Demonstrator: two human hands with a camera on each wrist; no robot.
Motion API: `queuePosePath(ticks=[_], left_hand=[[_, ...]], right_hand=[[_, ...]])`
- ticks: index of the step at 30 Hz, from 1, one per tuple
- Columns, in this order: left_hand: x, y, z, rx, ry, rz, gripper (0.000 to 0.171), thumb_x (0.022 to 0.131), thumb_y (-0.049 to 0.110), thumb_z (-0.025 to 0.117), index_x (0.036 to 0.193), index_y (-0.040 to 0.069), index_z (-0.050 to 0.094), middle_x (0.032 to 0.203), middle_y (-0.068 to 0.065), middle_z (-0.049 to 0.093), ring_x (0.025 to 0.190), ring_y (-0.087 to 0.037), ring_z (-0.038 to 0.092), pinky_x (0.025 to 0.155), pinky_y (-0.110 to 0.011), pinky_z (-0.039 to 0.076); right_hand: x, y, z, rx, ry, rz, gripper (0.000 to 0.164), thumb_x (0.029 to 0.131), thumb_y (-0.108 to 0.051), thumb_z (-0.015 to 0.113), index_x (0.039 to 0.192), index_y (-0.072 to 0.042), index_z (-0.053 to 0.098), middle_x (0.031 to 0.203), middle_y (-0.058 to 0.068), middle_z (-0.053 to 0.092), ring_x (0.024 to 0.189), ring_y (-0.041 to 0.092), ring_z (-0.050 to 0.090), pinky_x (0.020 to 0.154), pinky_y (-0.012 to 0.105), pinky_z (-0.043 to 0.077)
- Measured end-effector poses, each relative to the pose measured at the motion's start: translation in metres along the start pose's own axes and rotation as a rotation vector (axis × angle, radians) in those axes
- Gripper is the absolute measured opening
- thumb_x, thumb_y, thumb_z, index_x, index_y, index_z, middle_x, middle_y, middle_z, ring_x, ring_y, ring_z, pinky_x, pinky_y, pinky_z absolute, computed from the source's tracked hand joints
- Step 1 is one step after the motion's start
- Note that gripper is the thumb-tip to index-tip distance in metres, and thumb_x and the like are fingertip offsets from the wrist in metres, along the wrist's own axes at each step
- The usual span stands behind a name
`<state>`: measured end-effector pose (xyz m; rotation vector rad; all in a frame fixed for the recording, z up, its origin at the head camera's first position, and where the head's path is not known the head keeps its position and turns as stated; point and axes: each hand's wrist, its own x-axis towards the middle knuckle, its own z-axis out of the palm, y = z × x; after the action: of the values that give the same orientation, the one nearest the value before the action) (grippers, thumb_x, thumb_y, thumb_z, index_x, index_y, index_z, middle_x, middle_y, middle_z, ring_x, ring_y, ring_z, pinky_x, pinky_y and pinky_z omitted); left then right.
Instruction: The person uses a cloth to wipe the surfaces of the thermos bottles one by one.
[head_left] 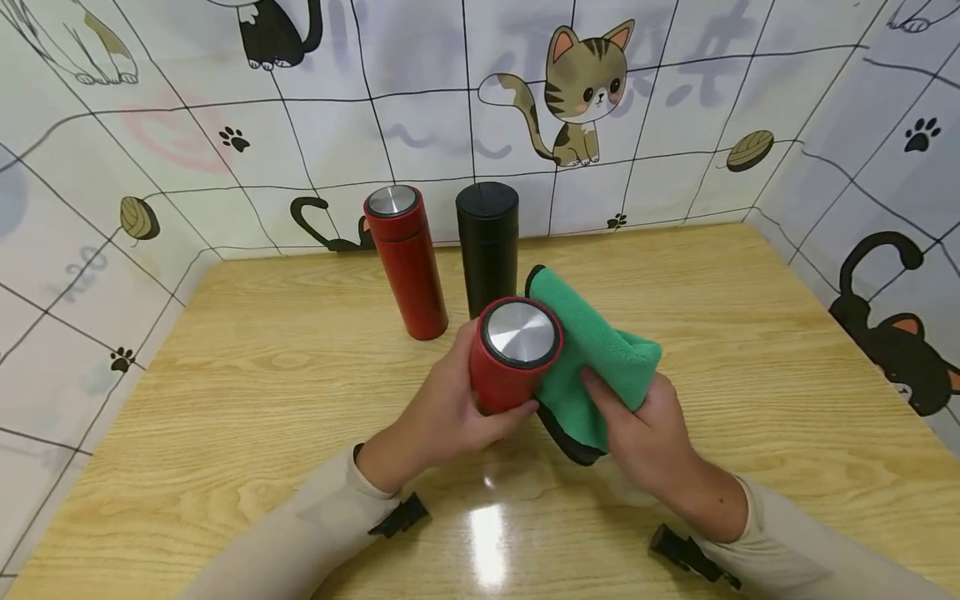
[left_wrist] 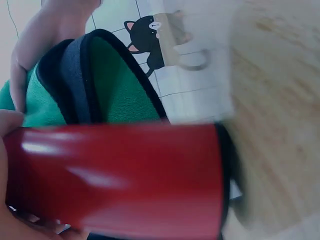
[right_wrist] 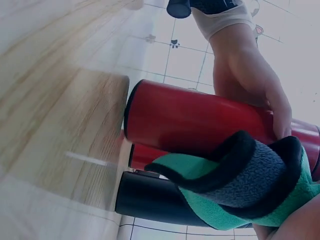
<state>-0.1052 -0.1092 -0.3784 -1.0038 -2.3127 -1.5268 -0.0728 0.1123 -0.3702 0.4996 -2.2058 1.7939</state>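
Observation:
My left hand (head_left: 450,400) grips a red thermos flask (head_left: 504,385) near its top, the thumb across the front. The flask has a silver lid with a dark ring. My right hand (head_left: 648,429) pinches a folded green cloth (head_left: 581,350) with black edging against the flask's right side. A grey-blue reverse side of the cloth (right_wrist: 260,175) shows in the right wrist view. In the left wrist view the flask's red body (left_wrist: 120,175) stretches across the lower half, its dark base blurred. The fingers behind the flask are partly hidden.
A second red flask (head_left: 411,267) stands upright toward the back of the wooden table (head_left: 262,358). Beside it is a black flask (head_left: 488,242), its lower part hidden by the held one. A wall covering (head_left: 420,100) with cat drawings borders the table behind and at both sides.

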Motion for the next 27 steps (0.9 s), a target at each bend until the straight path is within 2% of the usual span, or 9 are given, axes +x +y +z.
queuePosePath(ticks=[3,5,8,11,16,18,20,23,27], left_hand=[[0.002,0.005,-0.002,0.205,0.009,0.084,0.083,0.077,0.019,0.083,0.145,0.008,0.037,0.133,-0.007,0.059,0.121,-0.018,0.059,0.102,-0.033,0.053],[0.002,0.007,-0.004,0.362,0.032,0.112,0.082,0.076,0.023,0.083,0.145,0.009,0.040,0.129,-0.007,0.061,0.117,-0.019,0.060,0.099,-0.034,0.055],[0.001,0.011,-0.009,0.568,0.071,0.110,0.081,0.074,0.026,0.084,0.144,0.014,0.045,0.121,-0.007,0.063,0.110,-0.021,0.062,0.093,-0.039,0.057],[0.001,0.013,-0.013,0.710,0.081,0.092,0.082,0.070,0.028,0.085,0.144,0.020,0.049,0.116,-0.007,0.065,0.105,-0.023,0.062,0.088,-0.042,0.057],[0.003,0.017,-0.016,0.877,0.072,0.106,0.088,0.065,0.032,0.089,0.144,0.025,0.050,0.113,-0.007,0.066,0.102,-0.026,0.062,0.086,-0.045,0.055],[0.003,0.020,-0.016,0.925,0.068,0.110,0.089,0.065,0.033,0.090,0.144,0.026,0.050,0.111,-0.008,0.066,0.100,-0.027,0.062,0.085,-0.046,0.056],[0.004,0.023,-0.015,0.960,0.061,0.103,0.087,0.066,0.033,0.088,0.144,0.026,0.049,0.110,-0.008,0.066,0.099,-0.027,0.062,0.085,-0.047,0.056],[0.003,0.027,-0.014,0.985,0.048,0.075,0.086,0.067,0.033,0.087,0.144,0.026,0.049,0.110,-0.008,0.066,0.098,-0.028,0.062,0.083,-0.046,0.058],[0.001,0.029,-0.014,1.003,0.056,0.023,0.086,0.066,0.032,0.088,0.143,0.026,0.050,0.109,-0.008,0.065,0.097,-0.028,0.062,0.080,-0.045,0.058]], right_hand=[[0.001,-0.001,-0.002,0.077,0.016,0.015,0.036,0.100,0.002,0.051,0.136,0.001,0.057,0.119,-0.012,0.067,0.108,0.002,0.066,0.090,0.017,0.055],[0.002,-0.002,-0.002,0.128,0.019,0.012,0.037,0.100,0.002,0.050,0.137,0.002,0.056,0.123,-0.009,0.067,0.113,0.003,0.064,0.094,0.018,0.054],[0.004,-0.001,-0.003,0.178,0.021,-0.004,0.038,0.100,0.004,0.049,0.138,0.003,0.054,0.126,-0.006,0.066,0.118,0.005,0.063,0.096,0.019,0.053],[0.004,0.000,-0.004,0.184,0.040,-0.015,0.038,0.100,0.005,0.050,0.137,0.001,0.055,0.127,-0.006,0.066,0.119,0.004,0.062,0.097,0.019,0.052],[0.001,0.005,-0.004,0.197,0.094,-0.087,0.039,0.096,0.009,0.051,0.129,-0.009,0.062,0.119,-0.009,0.068,0.109,0.002,0.065,0.092,0.016,0.053],[0.001,0.007,-0.004,0.196,0.101,-0.150,0.044,0.093,0.014,0.051,0.126,-0.012,0.063,0.116,-0.009,0.069,0.106,0.002,0.065,0.090,0.015,0.053],[0.001,0.009,-0.003,0.172,0.090,-0.218,0.051,0.089,0.019,0.051,0.128,-0.012,0.064,0.120,-0.009,0.069,0.109,0.002,0.064,0.093,0.014,0.052],[0.003,0.011,-0.002,0.119,0.032,-0.308,0.060,0.085,0.024,0.051,0.138,-0.004,0.057,0.136,-0.004,0.064,0.125,0.007,0.059,0.104,0.018,0.047],[0.007,0.012,0.001,0.080,-0.037,-0.397,0.056,0.091,0.016,0.054,0.145,0.008,0.044,0.151,0.006,0.050,0.142,0.017,0.046,0.115,0.025,0.039]])
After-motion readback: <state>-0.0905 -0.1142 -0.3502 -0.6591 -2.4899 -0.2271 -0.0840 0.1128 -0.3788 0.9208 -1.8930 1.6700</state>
